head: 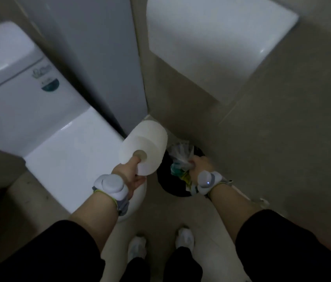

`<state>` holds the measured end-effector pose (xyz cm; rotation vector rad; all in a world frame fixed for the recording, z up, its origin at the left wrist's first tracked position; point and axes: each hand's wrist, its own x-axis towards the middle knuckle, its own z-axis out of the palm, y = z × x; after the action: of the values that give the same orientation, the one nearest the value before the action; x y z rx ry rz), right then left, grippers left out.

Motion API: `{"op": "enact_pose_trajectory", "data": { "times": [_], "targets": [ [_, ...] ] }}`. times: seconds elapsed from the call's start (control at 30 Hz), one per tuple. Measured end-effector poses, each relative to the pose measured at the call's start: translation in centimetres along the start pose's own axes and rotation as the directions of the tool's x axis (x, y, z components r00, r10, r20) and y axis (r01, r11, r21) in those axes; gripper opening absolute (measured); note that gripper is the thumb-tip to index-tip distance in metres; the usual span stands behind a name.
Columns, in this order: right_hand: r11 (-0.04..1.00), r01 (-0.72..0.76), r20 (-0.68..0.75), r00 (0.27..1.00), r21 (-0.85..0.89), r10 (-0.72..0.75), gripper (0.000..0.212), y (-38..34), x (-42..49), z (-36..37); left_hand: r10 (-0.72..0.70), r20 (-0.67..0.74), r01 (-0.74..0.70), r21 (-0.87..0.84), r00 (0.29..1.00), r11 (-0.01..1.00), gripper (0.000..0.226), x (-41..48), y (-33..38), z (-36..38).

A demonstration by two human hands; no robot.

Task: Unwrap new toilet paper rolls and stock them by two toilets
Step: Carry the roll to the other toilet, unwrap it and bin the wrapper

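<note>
A white toilet (69, 151) with its lid down fills the left of the view, its tank (8, 78) behind it, and a grey partition (99, 58) rises just to its right. A white boxy fixture (211, 33) sits on the tiled wall at upper right; what it is cannot be told. On the floor between the toilet and that wall stands a round bin (166, 180) with a dark liner. The toilet paper roll (148, 139), bare and white, is held in the air above the lid's right edge and just left of the bin, its core facing the camera. The crumpled clear wrapper (181, 155), with green and yellow print, hangs bunched over the bin's mouth. The left hand (128, 174) holds the roll with the thumb pushed into the core; the other fingers go under the roll and are mostly hidden. The right hand (199, 162) has its fingers curled tight round the wrapper's gathered end. Each wrist wears a grey band with a white puck. The step in hand looks like binning the wrapping from an unwrapped roll. The next move likely calls for letting the wrapper drop inside the liner rather than over its rim, then setting the roll down by this toilet, somewhere flat such as the tank top, where it will not roll away.
</note>
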<state>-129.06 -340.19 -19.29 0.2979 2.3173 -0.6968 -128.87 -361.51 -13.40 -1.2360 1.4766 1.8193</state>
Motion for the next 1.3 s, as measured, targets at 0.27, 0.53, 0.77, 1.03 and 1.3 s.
{"op": "enact_pose_trajectory", "data": {
  "times": [0.27, 0.53, 0.77, 1.03, 1.3],
  "targets": [
    [0.972, -0.097, 0.317, 0.935, -0.213, 0.162, 0.044, 4.5, 12.2, 6.9, -0.022, -0.071, 0.024, 0.039, 0.997, 0.999, 0.027, 10.7, -3.8, -0.3],
    [0.937, -0.085, 0.150, 0.978, -0.339, 0.143, 0.068, 8.3, 18.7, 12.4, 0.029, -0.054, -0.027, 0.034, 0.998, 0.999, 0.019, 16.0, -5.9, 0.0],
    [0.979, -0.069, 0.271, 0.955, -0.191, 0.120, 0.063, 7.4, 19.2, 12.2, 0.015, -0.028, -0.014, 0.067, 0.999, 0.998, 0.024, 16.2, -6.9, 0.6],
    [0.887, 0.155, -0.106, 0.987, 0.434, -0.120, 0.045, 2.2, 9.0, 6.2, 0.051, -0.032, -0.043, 0.201, 0.998, 0.979, 0.031, 9.1, -4.0, 0.6],
    [0.729, 0.132, -0.098, 0.991, 0.672, -0.090, 0.037, -6.7, -2.9, -3.6, 0.187, 0.109, -0.214, 0.347, 0.976, 0.913, 0.022, -3.0, 2.6, -1.4]
  ]
}}
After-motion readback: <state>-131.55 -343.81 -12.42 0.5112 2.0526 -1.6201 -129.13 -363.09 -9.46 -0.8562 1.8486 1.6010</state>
